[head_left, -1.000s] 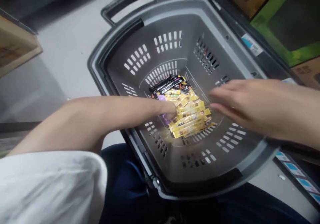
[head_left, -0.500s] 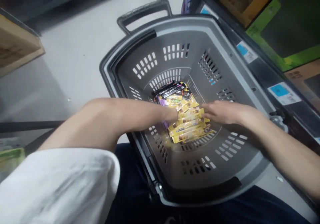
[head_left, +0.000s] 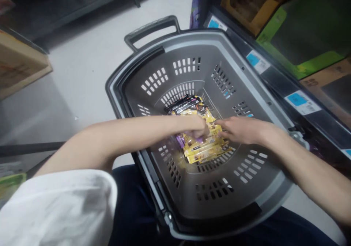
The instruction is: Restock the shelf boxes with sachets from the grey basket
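A grey plastic shopping basket (head_left: pixel 192 202) with slotted walls stands in front of me. Yellow snack packets (head_left: pixel 205 152) lie in rows on its bottom. Black packets (head_left: pixel 186 104) are at the far end of the pile, and a bit of purple wrapping (head_left: pixel 181 140) shows at its left. My left hand (head_left: pixel 197 126) is on top of the yellow packets with its fingers curled down; its fingertips are hidden, so what they pinch is unclear. At the pile's right side, my right hand (head_left: pixel 237 129) has its fingers stretched out and touching the packet ends.
The basket's carry handle (head_left: pixel 153 30) sticks out at the far side. To the right runs a shelf edge with price labels (head_left: pixel 301 102) and display boxes, one of them green (head_left: pixel 279 41). A cardboard box (head_left: pixel 22 63) stands at the left on the pale floor (head_left: pixel 82 70).
My left hand has moved right across the pile and its fingers now show curled. My right hand stays by the packet ends. The view has shifted slightly.
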Demonstrator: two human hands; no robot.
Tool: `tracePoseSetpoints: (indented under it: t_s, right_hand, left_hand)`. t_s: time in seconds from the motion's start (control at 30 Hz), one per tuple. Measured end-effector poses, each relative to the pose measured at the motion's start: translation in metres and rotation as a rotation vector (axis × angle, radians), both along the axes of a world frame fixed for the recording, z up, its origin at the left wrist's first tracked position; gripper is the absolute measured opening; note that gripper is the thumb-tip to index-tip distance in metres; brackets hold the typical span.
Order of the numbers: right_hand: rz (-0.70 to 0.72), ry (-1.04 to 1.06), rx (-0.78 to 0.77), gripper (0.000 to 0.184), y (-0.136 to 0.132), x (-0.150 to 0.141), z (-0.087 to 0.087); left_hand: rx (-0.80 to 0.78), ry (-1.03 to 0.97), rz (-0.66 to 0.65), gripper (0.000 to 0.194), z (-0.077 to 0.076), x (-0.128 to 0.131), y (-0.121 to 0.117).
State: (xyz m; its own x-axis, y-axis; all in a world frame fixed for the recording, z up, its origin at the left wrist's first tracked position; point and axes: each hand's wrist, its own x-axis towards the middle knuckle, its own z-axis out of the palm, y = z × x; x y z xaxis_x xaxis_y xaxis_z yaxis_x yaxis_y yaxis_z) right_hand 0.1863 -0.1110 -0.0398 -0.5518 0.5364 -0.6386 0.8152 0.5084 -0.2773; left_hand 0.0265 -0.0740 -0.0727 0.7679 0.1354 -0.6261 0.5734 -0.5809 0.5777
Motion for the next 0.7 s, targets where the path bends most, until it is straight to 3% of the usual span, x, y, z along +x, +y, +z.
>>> tracePoseSetpoints:
  t_s: [0.03,0.13,0.23,0.33,0.4,0.53,0.63,0.7]
  right_hand:
    - [-0.033,0.033,-0.002,0.036,0.002,0.003,-0.001]
    - [-0.156,0.153,0.014,0.041,0.011,0.013,-0.003]
    - [-0.268,0.204,0.019,0.051,0.02,0.02,0.008]
    - [-0.346,0.401,-0.095,0.041,0.027,0.019,0.027]
    - [-0.479,0.611,-0.21,0.035,0.031,0.018,0.039]
    - [-0.942,1.037,-0.319,0.052,0.037,0.017,0.051]
    - [-1.153,1.283,-0.164,0.051,0.041,0.018,0.05]
    - [-1.261,1.378,-0.014,0.05,0.043,0.019,0.046]
  left_hand:
    - [-0.009,0.037,-0.061,0.015,0.007,0.004,0.009]
    - [0.005,-0.032,-0.152,0.02,0.04,-0.002,0.044]
    - [-0.078,-0.344,-0.012,0.008,0.074,-0.03,0.076]
    - [-0.03,-0.514,0.242,0.014,0.095,-0.053,0.095]
    - [-0.016,-0.587,0.365,0.02,0.099,-0.06,0.1]
    - [-0.101,-0.753,0.621,0.027,0.095,-0.056,0.101]
    - [-0.168,-0.823,0.807,0.03,0.091,-0.052,0.1]
    - [-0.191,-0.762,0.805,0.027,0.09,-0.051,0.097]
